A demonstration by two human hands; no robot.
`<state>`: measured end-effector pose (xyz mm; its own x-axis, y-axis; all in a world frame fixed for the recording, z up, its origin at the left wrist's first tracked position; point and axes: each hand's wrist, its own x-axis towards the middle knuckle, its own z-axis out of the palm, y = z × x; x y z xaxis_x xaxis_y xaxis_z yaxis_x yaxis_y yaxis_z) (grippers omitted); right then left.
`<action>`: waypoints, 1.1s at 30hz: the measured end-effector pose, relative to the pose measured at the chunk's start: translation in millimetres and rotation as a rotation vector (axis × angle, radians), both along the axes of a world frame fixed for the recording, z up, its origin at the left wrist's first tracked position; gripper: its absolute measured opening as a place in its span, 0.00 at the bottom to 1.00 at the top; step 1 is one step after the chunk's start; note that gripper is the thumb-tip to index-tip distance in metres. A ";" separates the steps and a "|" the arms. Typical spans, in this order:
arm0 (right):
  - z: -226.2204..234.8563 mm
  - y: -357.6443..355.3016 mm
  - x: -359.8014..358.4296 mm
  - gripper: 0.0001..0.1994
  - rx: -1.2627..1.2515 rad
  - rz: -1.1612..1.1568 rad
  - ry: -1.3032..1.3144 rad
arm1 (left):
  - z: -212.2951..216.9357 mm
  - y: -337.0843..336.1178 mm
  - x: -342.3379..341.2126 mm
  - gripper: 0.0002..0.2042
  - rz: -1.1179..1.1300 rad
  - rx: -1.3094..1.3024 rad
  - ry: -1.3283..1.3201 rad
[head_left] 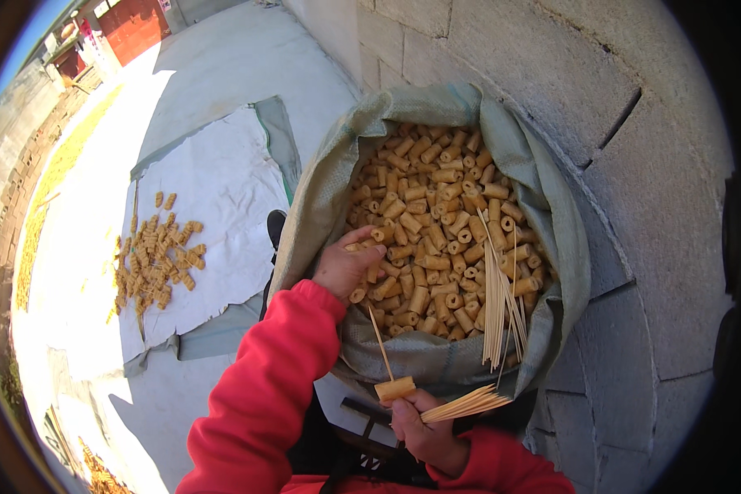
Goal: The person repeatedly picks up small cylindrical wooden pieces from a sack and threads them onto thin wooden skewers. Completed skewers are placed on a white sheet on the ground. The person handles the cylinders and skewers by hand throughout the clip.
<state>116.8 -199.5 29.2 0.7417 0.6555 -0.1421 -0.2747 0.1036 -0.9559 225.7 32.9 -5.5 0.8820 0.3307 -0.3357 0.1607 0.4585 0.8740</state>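
A big greenish woven sack (552,206) with rolled-down sides is filled with short, hollow tan tube pieces (436,222). My left hand (346,267) reaches in at its left side, fingers curled around one or more tube pieces. Below the sack's near rim, my right hand (428,432) is closed on a bundle of thin wooden skewers (469,404). Its fingertips also pinch a tube piece (395,389). A single skewer (380,342) slants up from that piece; whether it passes through is hidden. More loose skewers (496,309) lie on the pieces at the sack's right.
A concrete block wall (634,247) rises close on the right. To the left, a white sheet (222,181) on the ground carries a heap of ridged tan pieces (156,255). Farther left, a yellow strip of spread material (49,193) lies in sunlight.
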 end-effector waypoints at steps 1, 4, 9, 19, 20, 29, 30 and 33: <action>-1.7 -0.5 -1.5 0.10 0.005 -0.017 0.021 | 0.4 1.3 -2.2 0.18 -0.039 0.177 0.049; -3.5 -3.7 -1.9 0.09 0.018 -0.025 0.079 | 12.0 2.0 -14.2 0.17 0.004 -0.095 0.001; -0.8 -4.9 5.0 0.09 0.005 -0.035 0.117 | 40.5 0.5 -51.7 0.16 -0.107 -0.224 -0.104; 0.0 -1.7 7.9 0.10 -0.108 0.082 0.117 | 51.9 -20.4 -107.1 0.14 0.055 -0.342 -0.116; 0.4 -2.6 8.4 0.10 -0.118 0.096 0.129 | 50.9 -21.0 -109.3 0.14 0.050 -0.399 -0.124; -2.2 0.1 9.1 0.10 -0.107 0.089 -0.019 | 49.9 -18.2 -119.7 0.17 0.015 -0.334 -0.100; -1.9 0.4 9.3 0.10 -0.111 0.089 -0.033 | 50.1 -17.8 -120.5 0.17 0.001 -0.323 -0.106; 1.5 -0.3 10.1 0.10 -0.137 0.099 -0.026 | 52.0 -19.3 -123.3 0.15 0.053 -0.183 -0.129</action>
<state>126.9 -199.8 30.7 0.6788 0.7016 -0.2168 -0.2520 -0.0547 -0.9662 102.4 13.5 46.5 0.9046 0.3212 -0.2802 0.0249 0.6163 0.7871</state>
